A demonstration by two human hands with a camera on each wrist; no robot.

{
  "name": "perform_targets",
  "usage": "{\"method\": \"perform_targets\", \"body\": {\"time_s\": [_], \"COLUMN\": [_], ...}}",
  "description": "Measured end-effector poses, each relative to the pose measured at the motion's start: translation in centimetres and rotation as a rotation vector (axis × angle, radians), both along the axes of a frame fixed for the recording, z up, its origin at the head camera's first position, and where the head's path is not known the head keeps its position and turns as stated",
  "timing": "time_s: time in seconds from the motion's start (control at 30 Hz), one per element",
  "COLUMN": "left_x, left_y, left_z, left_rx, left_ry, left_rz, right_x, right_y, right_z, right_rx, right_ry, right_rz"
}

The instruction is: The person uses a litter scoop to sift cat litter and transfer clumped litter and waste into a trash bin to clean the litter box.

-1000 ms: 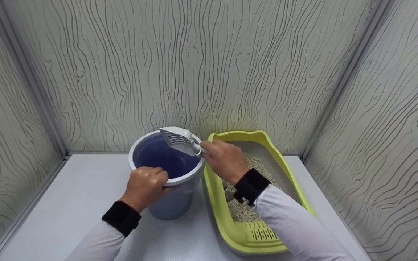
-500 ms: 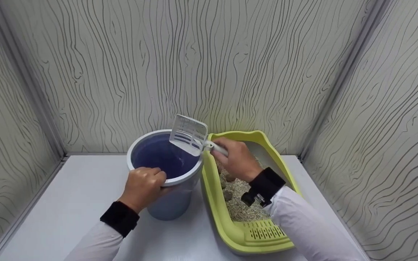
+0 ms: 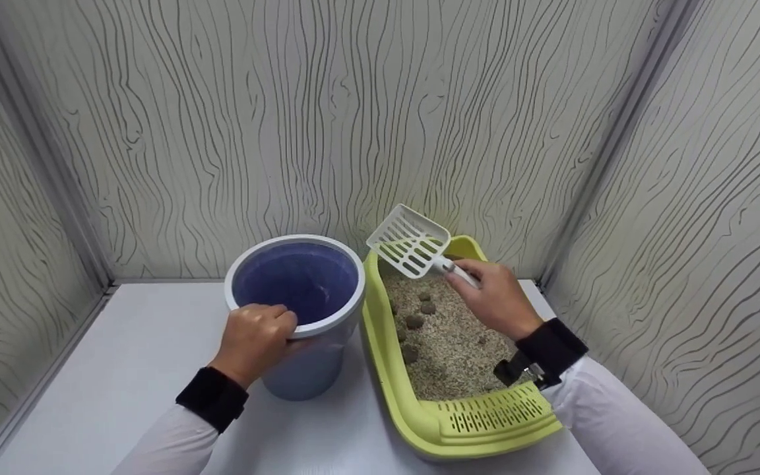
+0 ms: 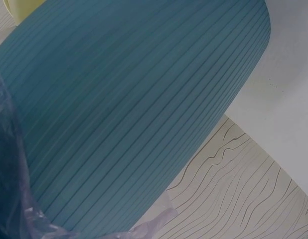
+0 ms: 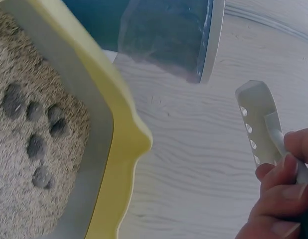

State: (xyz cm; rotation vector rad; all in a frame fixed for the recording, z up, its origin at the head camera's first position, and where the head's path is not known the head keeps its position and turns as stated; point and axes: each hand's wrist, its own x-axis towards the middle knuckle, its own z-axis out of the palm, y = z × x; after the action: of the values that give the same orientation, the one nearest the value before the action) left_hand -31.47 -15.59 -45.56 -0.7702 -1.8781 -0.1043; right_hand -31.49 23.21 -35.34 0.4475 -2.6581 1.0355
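In the head view my left hand (image 3: 254,343) grips the near rim of a blue trash bin (image 3: 307,379) with a pale rim. Clear plastic liner (image 4: 42,226) hangs over the ribbed side of the bin in the left wrist view. My right hand (image 3: 495,300) holds a white slotted litter scoop (image 3: 410,241) by its handle, above the far left corner of a yellow-green litter box (image 3: 386,376). Nothing lies on the scoop's blade. Several dark round clumps (image 3: 414,321) sit on the pale litter (image 3: 456,356), mostly along the box's left side.
Bin and box stand side by side on a white table (image 3: 136,343). Wood-patterned panels (image 3: 287,132) rise behind and at both sides. At the near end of the box is a slotted ledge (image 3: 492,412).
My right hand has moved right with the scoop, from over the bin to over the litter box, and the blade has turned. My left hand keeps its hold on the rim.
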Motion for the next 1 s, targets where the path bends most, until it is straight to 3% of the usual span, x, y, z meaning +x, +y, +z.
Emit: {"method": "perform_targets", "body": {"time_s": [0.33, 0.83, 1.0], "left_x": [0.2, 0.3, 0.2], "left_y": [0.1, 0.0, 0.1], "left_z": [0.0, 0.3, 0.3], "left_rx": [-0.001, 0.0, 0.008], "left_ry": [-0.013, -0.022, -0.017], "left_rz": [0.015, 0.012, 0.002], "right_x": [0.5, 0.9, 0.4], "right_y": [4.6, 8.5, 8.9], "right_z": [-0.9, -3.9, -4.7], "right_rx": [0.068, 0.186, 0.303], "right_ry": [0.03, -0.042, -0.096], "right_rz": [-0.101, -0.153, -0.165]}}
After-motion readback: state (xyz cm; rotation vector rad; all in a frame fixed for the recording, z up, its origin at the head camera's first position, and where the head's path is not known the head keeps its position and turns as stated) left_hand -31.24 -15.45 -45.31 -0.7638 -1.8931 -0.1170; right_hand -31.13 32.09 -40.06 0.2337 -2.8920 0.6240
